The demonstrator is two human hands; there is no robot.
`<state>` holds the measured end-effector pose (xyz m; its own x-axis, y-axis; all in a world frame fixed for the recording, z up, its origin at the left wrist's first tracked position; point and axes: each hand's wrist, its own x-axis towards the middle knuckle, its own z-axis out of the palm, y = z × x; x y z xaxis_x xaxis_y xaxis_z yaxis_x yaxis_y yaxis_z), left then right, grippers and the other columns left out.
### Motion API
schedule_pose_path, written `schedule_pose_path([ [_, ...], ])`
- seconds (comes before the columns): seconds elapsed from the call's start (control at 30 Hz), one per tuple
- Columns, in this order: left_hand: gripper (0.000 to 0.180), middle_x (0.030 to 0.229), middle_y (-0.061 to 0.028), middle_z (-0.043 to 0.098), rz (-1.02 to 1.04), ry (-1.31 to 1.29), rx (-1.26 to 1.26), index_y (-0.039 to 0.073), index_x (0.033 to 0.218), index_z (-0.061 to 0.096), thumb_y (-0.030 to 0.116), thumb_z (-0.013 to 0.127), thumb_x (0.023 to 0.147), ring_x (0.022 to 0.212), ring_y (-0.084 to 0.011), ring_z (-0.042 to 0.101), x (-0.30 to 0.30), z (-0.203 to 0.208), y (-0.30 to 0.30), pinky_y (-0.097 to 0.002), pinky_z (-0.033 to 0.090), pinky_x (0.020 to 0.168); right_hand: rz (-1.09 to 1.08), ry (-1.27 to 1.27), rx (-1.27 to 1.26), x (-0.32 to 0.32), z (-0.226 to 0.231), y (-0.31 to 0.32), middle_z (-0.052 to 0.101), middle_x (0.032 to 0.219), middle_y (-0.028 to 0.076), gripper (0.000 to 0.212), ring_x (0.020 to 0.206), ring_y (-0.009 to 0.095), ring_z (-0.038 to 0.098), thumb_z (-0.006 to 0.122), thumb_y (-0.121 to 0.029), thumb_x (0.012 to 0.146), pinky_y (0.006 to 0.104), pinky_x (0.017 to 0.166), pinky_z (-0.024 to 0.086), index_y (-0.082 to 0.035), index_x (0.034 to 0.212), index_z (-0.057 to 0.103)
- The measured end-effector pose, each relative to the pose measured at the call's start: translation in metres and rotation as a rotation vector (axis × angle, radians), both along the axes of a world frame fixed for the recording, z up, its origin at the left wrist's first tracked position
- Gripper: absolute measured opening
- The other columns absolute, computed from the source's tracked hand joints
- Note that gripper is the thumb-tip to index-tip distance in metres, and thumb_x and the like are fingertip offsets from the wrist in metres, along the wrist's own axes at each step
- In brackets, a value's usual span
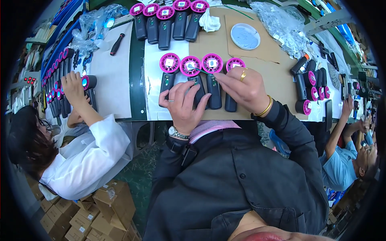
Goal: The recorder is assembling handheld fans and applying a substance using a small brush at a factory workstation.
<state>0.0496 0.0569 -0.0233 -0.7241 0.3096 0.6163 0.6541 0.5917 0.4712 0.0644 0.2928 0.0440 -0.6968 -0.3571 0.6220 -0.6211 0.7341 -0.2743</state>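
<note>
Four-abreast is how several black-handled devices with round, finned pink heads lie in front of me, small green boards showing on some handles. My left hand [185,102] curls over the handle of the second device [190,65], its thumb and fingers either side. My right hand [245,88] pinches a thin green stick [204,72], whose tip reaches that device's pink head. White squares sit in the heads, some with a grey patch. Beside my left hand lies the leftmost device [169,63]; the third device [213,63] and the fourth device [235,63] are near my right hand, which partly covers the fourth.
More pink-headed devices [165,24] lie at the back, beside crumpled white tissue [210,21]. A round dish [245,36] of greyish material rests on cardboard [261,50]. A screwdriver [117,44] lies left. Co-workers sit both sides; a white sleeve [108,134] is close at left.
</note>
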Motion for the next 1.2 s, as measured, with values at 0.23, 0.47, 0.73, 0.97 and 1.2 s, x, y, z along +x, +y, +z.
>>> schedule_pose_path([
  [0.23,0.039,0.121,-0.0024,0.073,-0.005,-0.009,-0.014,0.012,0.114,0.077,0.029,0.094,0.082,0.12,-0.0234,0.064,0.0,0.0,-0.001,-0.0486,0.03,0.109,0.074,0.107,0.307,0.005,0.0,0.008,0.058,0.088,0.004,0.051,0.074,0.019,0.063,0.074,-0.006,0.07,0.0355,0.059,0.052,0.0,0.121,0.079],
  [0.47,0.038,0.121,-0.0025,0.073,-0.001,0.0,-0.018,0.011,0.112,0.077,0.029,0.094,0.082,0.12,-0.0236,0.064,0.0,0.001,0.0,-0.0484,0.031,0.109,0.065,0.097,0.244,0.007,0.001,0.01,0.059,0.087,0.004,0.049,0.071,0.019,0.062,0.08,-0.004,0.071,0.0346,0.059,0.051,0.0,0.119,0.08],
  [0.73,0.039,0.121,-0.0028,0.073,-0.009,0.003,-0.016,0.011,0.112,0.077,0.027,0.095,0.082,0.121,-0.0234,0.064,0.0,0.0,-0.001,-0.0485,0.03,0.109,-0.143,-0.29,-0.325,0.011,0.001,0.0,0.068,0.087,0.005,0.026,0.073,0.014,0.063,0.085,0.0,0.089,0.0297,0.062,0.049,0.001,0.115,0.083],
  [0.97,0.039,0.121,-0.0031,0.073,-0.01,-0.012,-0.02,0.011,0.112,0.077,0.027,0.095,0.081,0.121,-0.0234,0.065,0.0,0.0,0.0,-0.0485,0.03,0.109,-0.254,-0.628,-0.781,0.007,-0.008,-0.003,0.078,0.099,0.0,0.02,0.083,0.005,0.063,0.083,-0.008,0.099,0.0231,0.07,0.049,0.003,0.116,0.083],
  [1.2,0.038,0.122,-0.0032,0.073,-0.016,-0.01,-0.005,0.012,0.111,0.077,0.027,0.095,0.082,0.12,-0.0233,0.067,0.0,0.001,0.001,-0.0481,0.029,0.111,-0.27,-0.806,-0.987,0.005,-0.01,-0.002,0.08,0.105,0.001,0.022,0.085,0.003,0.064,0.081,-0.015,0.104,0.0188,0.072,0.047,0.002,0.118,0.084],
])
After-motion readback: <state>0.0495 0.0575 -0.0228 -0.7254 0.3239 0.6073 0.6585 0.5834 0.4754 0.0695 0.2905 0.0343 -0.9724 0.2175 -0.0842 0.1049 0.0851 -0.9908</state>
